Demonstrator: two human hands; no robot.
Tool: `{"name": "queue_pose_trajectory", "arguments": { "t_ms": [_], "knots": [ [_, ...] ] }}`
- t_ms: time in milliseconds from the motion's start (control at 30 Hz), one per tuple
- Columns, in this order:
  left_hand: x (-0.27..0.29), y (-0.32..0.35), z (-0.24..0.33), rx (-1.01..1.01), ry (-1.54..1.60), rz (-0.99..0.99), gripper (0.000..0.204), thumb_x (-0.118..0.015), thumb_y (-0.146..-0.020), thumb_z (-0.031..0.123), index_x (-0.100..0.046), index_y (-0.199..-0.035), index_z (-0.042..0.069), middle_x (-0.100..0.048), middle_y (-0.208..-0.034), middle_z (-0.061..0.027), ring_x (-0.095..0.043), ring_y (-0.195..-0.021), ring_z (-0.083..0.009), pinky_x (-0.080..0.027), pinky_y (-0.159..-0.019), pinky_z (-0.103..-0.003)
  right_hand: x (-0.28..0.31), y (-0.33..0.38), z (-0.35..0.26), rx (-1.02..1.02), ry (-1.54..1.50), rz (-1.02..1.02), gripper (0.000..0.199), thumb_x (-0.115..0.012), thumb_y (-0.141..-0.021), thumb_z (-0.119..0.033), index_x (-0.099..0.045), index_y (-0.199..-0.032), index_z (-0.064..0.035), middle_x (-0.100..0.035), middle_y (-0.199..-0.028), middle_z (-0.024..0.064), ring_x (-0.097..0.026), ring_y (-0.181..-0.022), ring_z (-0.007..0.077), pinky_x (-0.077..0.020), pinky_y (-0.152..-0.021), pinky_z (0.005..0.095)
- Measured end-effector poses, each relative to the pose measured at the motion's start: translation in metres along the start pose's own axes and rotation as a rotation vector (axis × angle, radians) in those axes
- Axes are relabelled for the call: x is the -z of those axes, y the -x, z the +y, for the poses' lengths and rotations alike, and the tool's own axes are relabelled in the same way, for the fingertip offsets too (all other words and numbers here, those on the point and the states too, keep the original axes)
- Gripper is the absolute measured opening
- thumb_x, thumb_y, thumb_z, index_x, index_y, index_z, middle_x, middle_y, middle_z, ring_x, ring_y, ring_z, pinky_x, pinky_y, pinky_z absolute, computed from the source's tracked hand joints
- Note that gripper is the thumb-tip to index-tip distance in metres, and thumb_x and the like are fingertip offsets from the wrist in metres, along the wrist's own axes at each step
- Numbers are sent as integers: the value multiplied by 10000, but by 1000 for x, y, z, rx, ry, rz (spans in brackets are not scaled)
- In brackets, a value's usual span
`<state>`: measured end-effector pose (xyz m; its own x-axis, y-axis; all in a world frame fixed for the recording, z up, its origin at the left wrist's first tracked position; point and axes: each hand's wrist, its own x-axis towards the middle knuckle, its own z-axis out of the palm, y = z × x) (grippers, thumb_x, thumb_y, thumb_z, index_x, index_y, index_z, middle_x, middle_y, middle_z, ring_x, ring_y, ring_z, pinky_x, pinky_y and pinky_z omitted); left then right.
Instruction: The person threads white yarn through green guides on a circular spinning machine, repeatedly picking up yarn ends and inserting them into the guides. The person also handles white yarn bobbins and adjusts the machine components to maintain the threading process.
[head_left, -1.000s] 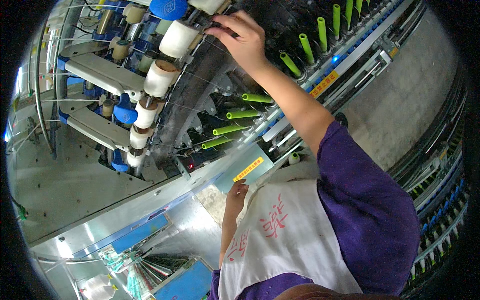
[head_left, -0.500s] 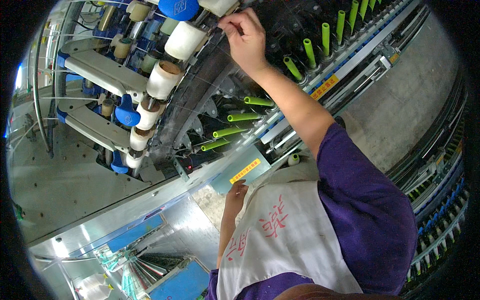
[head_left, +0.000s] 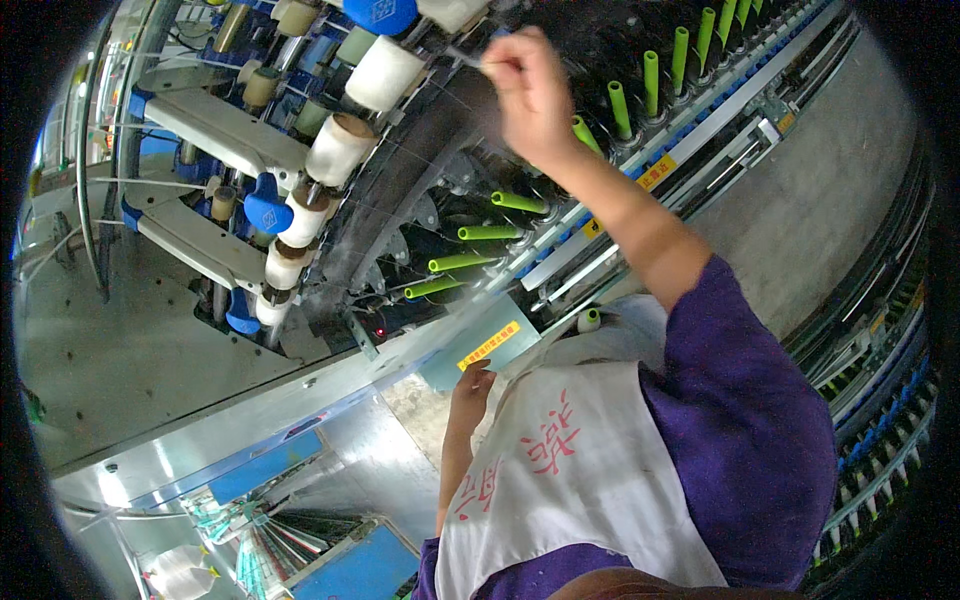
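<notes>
My right hand (head_left: 528, 95) is raised over the dark part of a textile spinning machine, right of the row of white rollers (head_left: 385, 74). Its fingers are pinched together and smeared by motion. A faint pale wisp lies by the fingertips, too blurred to make out. Below the hand, a row of bright green tubes (head_left: 518, 202) stands along the machine's rail. My left hand (head_left: 472, 388) hangs low at the left of my white apron (head_left: 560, 460), near a grey-green panel with a yellow label (head_left: 488, 345). Its fingers are loosely bent and slightly apart, with nothing visible in them.
Pale lever arms (head_left: 205, 130) with blue handles (head_left: 267, 205) lie left of the rollers. A metal machine cover (head_left: 120, 330) fills the left side. The grey floor (head_left: 770, 230) runs along the right, with another row of machine parts (head_left: 880, 440) beyond.
My right hand has drawn away from the rollers, to the right and slightly down. The rollers and levers sit a little further right in the picture. My left hand has barely moved.
</notes>
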<state>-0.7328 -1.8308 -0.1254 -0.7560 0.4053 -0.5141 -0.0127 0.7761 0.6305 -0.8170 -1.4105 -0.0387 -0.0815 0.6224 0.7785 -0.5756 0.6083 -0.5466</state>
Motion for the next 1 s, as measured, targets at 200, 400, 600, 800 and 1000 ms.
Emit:
{"name": "queue_pose_trajectory", "arguments": {
  "t_ms": [200, 400, 600, 800, 1000],
  "knots": [
    [-4, -8, -8, -75, -18, -17, 247, -576, -862, 95, -538, -1098, 31, -601, -858, -71, -553, -768, -127, -445, -716, -257, 109, 33, -23, -363, 71, -107, 108, -456, -921, -128, -485, -927, -24, -466, -803, 31, -430, -695, 122, -395, -642, 269],
    [10, -5, 23, -165, 15, -48, 185, -574, -862, 75, -561, -1034, 9, -602, -834, -68, -559, -773, -138, -447, -724, -254, 246, 162, -8, -844, 865, -905, 261, -499, -888, -278, -523, -1011, -49, -575, -956, 128, -568, -854, 260, -434, -740, 377],
    [96, 86, 103, -418, -68, -414, 194, -633, -715, -49, -627, -906, -16, -582, -933, -109, -548, -907, -245, -434, -793, -322, 329, 215, -11, -1120, 988, -1124, 233, -569, -808, -227, -573, -974, -65, -602, -894, 181, -585, -856, 346, -466, -718, 433],
    [78, 85, 143, -339, -581, -630, 413, -633, -713, 42, -555, -1118, 12, -525, -1110, -163, -499, -1048, -279, -414, -903, -376, 272, 169, -26, -969, 906, -1003, 140, -561, -751, -108, -604, -880, -73, -614, -862, 144, -586, -813, 346, -472, -680, 414],
    [39, 55, 164, -527, -500, -779, 423, -645, -714, 59, -545, -1121, 6, -528, -1103, -165, -505, -1039, -281, -416, -901, -368, 287, 149, -44, -911, 786, -1165, 116, -564, -721, -91, -603, -830, -75, -622, -812, 133, -595, -772, 316, -474, -676, 395]
  ]
}}
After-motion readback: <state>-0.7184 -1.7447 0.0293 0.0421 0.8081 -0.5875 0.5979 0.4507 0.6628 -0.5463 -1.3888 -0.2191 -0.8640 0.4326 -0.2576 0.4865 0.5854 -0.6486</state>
